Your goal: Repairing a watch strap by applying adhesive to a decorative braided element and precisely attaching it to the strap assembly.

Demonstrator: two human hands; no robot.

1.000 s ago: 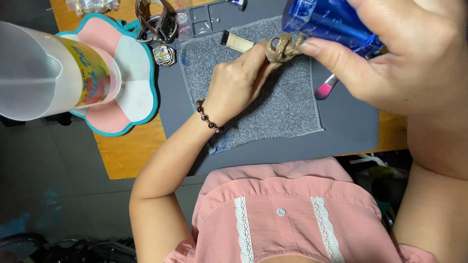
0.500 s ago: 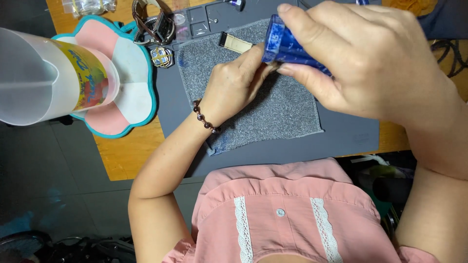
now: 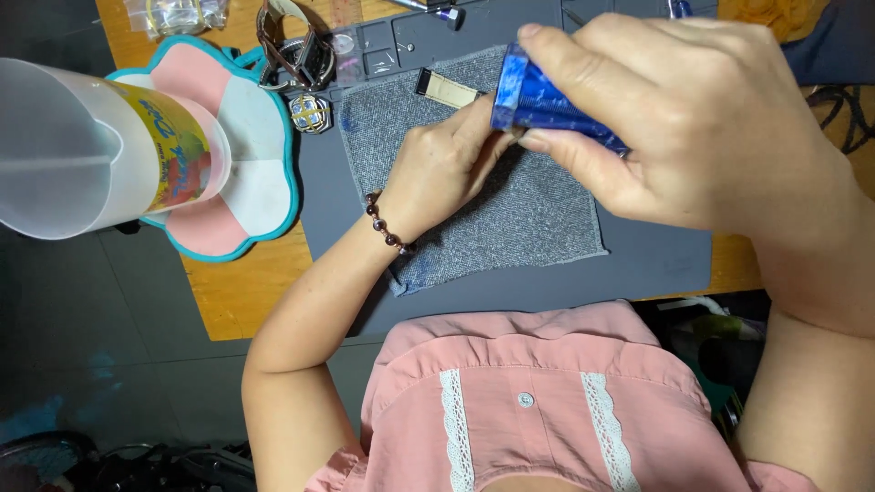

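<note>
I see the wooden worktop point(image 3: 239, 293) under both hands, with a dark grey mat point(image 3: 656, 264) on it; a grey felt cloth point(image 3: 538, 214) lies right beneath the hands; a frosted plastic jug point(image 3: 82, 150) stands well off to the left of my left hand, on a pink and teal flower-shaped coaster point(image 3: 260, 196); my right hand point(image 3: 693, 137) is clamped on a blue faceted tool point(image 3: 538, 100); my left hand point(image 3: 442, 169) is pinched against the tool's near end, fingertips touching it; what it pinches is hidden; a beige strap piece point(image 3: 448, 88) is just beyond the left fingers.
</note>
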